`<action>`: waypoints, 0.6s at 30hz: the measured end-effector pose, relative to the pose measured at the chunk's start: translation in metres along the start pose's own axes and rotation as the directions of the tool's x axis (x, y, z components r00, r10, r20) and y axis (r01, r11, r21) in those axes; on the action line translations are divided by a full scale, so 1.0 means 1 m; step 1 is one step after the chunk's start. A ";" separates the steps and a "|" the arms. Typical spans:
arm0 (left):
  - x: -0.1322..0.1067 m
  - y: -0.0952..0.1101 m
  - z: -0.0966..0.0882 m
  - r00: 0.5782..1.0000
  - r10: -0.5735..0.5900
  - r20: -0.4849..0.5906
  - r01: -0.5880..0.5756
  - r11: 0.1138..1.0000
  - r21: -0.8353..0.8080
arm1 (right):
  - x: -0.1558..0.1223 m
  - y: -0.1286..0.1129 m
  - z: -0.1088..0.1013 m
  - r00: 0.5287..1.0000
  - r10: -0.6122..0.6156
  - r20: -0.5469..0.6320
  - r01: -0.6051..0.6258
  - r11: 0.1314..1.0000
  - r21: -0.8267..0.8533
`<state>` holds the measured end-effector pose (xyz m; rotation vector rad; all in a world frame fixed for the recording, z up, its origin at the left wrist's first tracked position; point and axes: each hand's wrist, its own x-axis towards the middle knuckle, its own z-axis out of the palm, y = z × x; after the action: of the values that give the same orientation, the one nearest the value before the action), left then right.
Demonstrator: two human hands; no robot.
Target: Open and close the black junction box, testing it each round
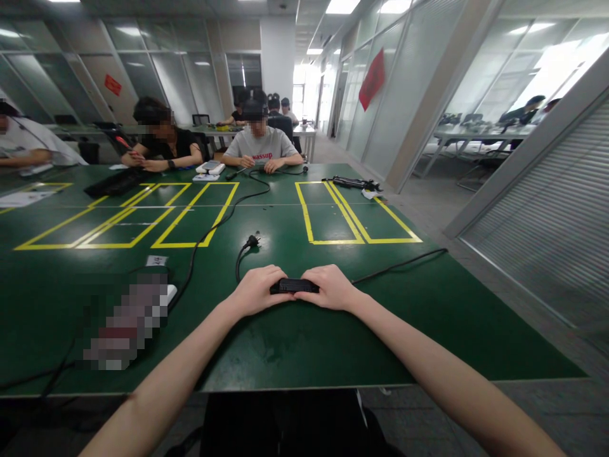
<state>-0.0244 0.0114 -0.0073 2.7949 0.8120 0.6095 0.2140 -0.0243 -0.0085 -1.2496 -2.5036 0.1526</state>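
A black power adapter (pixel 295 285) is held level between my two hands, just above the green table (pixel 266 362). My left hand (pixel 259 291) grips its left end, thumb toward me and fingers over the far side. My right hand (pixel 330 287) is closed round the right end in the same way. From the left side a short black cord curves away to a plug (pixel 253 240) lying beyond my left hand. Another thin black cord (pixel 399 263) runs from the right side toward the table's right edge. The adapter's ends are covered by my fingers.
A blurred-out object (pixel 128 324) lies to the left, beside a long black cable (pixel 193 254). Yellow tape outlines (pixel 311 216) mark the table. A folded black tripod-like item (pixel 352 183) rests at the far right. Co-workers (pixel 261 143) sit across the table.
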 end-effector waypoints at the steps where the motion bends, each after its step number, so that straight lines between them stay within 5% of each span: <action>1: 0.000 0.000 0.000 1.000 0.002 0.008 -0.002 1.000 0.001 | 0.000 0.001 0.000 1.000 -0.019 -0.006 0.019 0.999 0.026; 18: -0.001 0.001 0.000 0.999 0.025 -0.044 -0.028 0.997 -0.072 | -0.001 0.002 0.000 0.996 -0.088 -0.020 0.090 0.990 0.110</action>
<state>-0.0242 0.0103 -0.0075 2.7401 0.7460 0.6916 0.2163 -0.0235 -0.0094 -1.0891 -2.4960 0.2564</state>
